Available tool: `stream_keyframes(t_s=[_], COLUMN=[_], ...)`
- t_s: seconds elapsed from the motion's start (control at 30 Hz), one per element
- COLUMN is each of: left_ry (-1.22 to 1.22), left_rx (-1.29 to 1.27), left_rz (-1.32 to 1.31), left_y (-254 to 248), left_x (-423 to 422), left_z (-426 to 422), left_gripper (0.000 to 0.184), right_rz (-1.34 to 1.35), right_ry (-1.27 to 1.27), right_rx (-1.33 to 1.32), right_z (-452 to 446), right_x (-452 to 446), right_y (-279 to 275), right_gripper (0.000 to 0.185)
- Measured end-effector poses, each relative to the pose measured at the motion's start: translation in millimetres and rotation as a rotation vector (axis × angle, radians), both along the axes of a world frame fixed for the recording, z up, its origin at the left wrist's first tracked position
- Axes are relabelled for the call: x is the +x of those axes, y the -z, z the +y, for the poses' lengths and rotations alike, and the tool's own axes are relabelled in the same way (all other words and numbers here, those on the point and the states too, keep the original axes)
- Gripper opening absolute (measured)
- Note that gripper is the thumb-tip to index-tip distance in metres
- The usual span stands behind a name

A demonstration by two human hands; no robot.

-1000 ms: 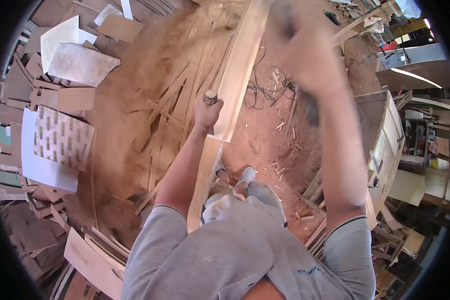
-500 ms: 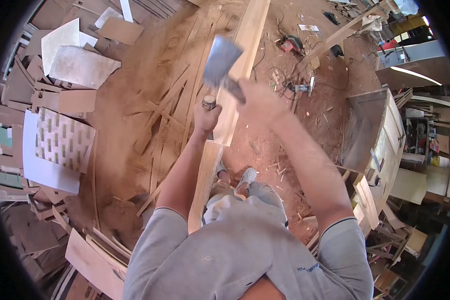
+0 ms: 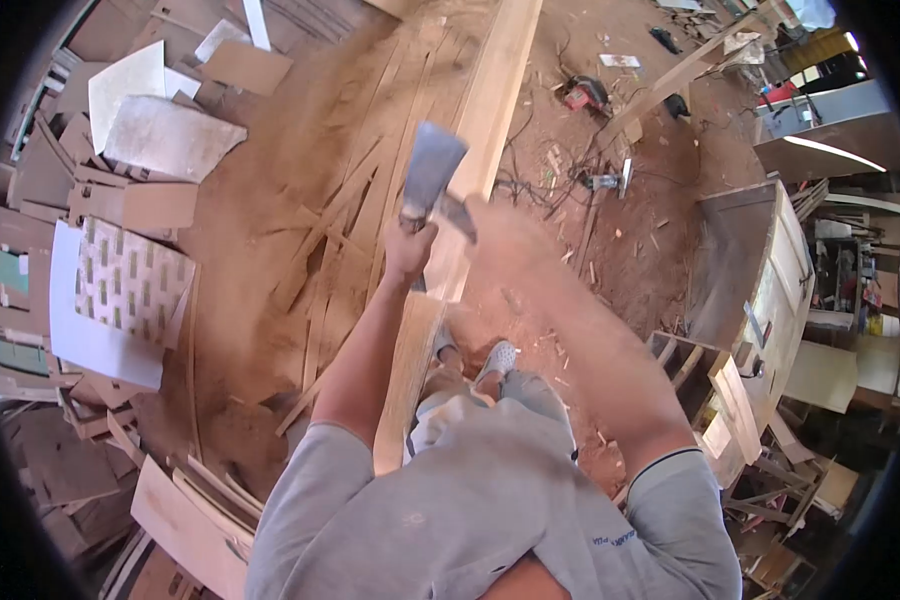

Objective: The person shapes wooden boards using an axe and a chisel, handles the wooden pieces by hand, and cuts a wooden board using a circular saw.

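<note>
Grey shirt point(image 3: 470, 510): fills the bottom middle of the frame, sleeves short with a dark band at the edge, small dark lettering toward the lower right
Shoe point(image 3: 501, 357): light, dotted with holes, on the ground just below centre
Near timber point(image 3: 407, 365): pale brown, runs up from the lower middle, between the left arm and the legs
Left hand point(image 3: 407, 250): a fist wrapped around a chisel-like tool point(image 3: 412, 225), just left of centre, over the wood
Right hand point(image 3: 505, 240): blurred, gripping the short dark handle of a broad-bladed tool point(image 3: 434, 168), right of the left hand
Blade: wide, flat and grey, above the left hand, overlapping the handle end of the chisel-like tool; whether they touch I cannot tell
Long beam point(image 3: 500, 110): pale and smooth, from the centre to the top edge of the frame, passing beneath both hands
Ground point(image 3: 630, 250): reddish-brown, scattered with wood chips, loose strips point(image 3: 320, 235) lying left of the beam
Power tools: a red one point(image 3: 583, 95) at upper right of centre, a grey one point(image 3: 602, 182) below it, dark cables near both
Cabinet point(image 3: 778, 275): wooden, at the right
Patterned board point(image 3: 130, 275): on a white sheet point(image 3: 100, 345), among stacked panels at the left
</note>
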State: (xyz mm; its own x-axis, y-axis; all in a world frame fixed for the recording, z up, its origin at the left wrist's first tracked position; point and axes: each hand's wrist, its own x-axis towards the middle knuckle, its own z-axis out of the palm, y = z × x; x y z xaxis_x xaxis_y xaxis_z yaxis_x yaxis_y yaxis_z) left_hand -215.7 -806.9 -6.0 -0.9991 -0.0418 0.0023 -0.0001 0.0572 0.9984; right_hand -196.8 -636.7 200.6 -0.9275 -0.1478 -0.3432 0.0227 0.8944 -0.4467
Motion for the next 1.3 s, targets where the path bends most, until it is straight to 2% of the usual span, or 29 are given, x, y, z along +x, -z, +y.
stream_keyframes(t_s=[0.13,0.2,0.23,0.27,0.33,0.4,0.43,0.47,0.53,0.57,0.67,0.7,0.77,0.83,0.87,0.9,0.93,1.0,1.13,1.3], left_ry=[0.059,0.082,0.068,0.06,0.058,0.059,-0.001,0.02,0.074,0.043,0.077,0.09,0.116,0.026,0.005,-0.017,-0.031,-0.05,-0.086,-0.06], left_rx=[-0.063,-0.126,-0.021,0.087,0.233,0.315,0.244,0.148,-0.035,-0.019,-0.092,-0.111,-0.158,0.074,0.086,0.1,0.136,0.236,0.295,0.384], left_rz=[-0.071,-0.089,-0.044,0.009,0.044,0.027,-0.003,-0.034,-0.079,-0.045,-0.101,-0.016,0.131,0.186,0.011,-0.163,-0.204,-0.181,-0.144,-0.217], left_y=[-11,-4,-9,-17,-22,-11,-2,8,-2,-9,-11,4,56,8,10,12,19,20,-40,-59], left_x=[-1,-2,-1,-2,4,1,1,5,5,7,8,6,30,22,31,41,52,28,17,12], left_z=[2,-5,-2,4,6,1,-4,-9,-11,-5,-8,-7,-11,-4,-13,-23,-38,-51,-61,-40], left_gripper=[0.02,0.012,0.007,0.003,0.012,0.023,0.008,0.004,0.01,0.021,0.016,0.015,0.013,0.011,0.011,0.012,0.013,0.015,0.019,0.02], right_rz=[0.296,0.273,0.273,0.186,-0.009,0.056,0.064,0.112,0.226,0.257,0.308,0.069,0.022,0.042,0.015,-0.049,-0.109,-0.121,0.019,0.103], right_ry=[0.274,0.349,0.388,0.242,-0.047,-0.011,-0.001,0.043,0.138,0.229,0.286,0.108,-0.11,-0.181,-0.173,-0.105,-0.032,0.286,0.416,0.463], right_rx=[-0.18,-0.221,-0.244,-0.121,0.124,0.063,0.028,-0.018,-0.099,-0.131,-0.183,0.137,0.204,0.327,0.393,0.317,0.243,-0.111,-0.136,-0.196], right_z=[-11,-25,-29,-27,-27,-24,-26,-27,-26,-28,-28,-30,-16,0,-5,-6,-7,14,40,61], right_x=[-17,-9,-6,-3,7,7,14,16,7,3,7,11,30,15,25,39,53,34,54,77], right_y=[-46,-29,-19,-2,23,17,12,6,-13,-24,16,8,45,16,-49,-52,-55,-8,-11,12], right_gripper=[0.029,0.029,0.029,0.028,0.028,0.028,0.029,0.03,0.032,0.033,0.034,0.032,0.034,0.036,0.037,0.038,0.039,0.042,0.045,0.044])
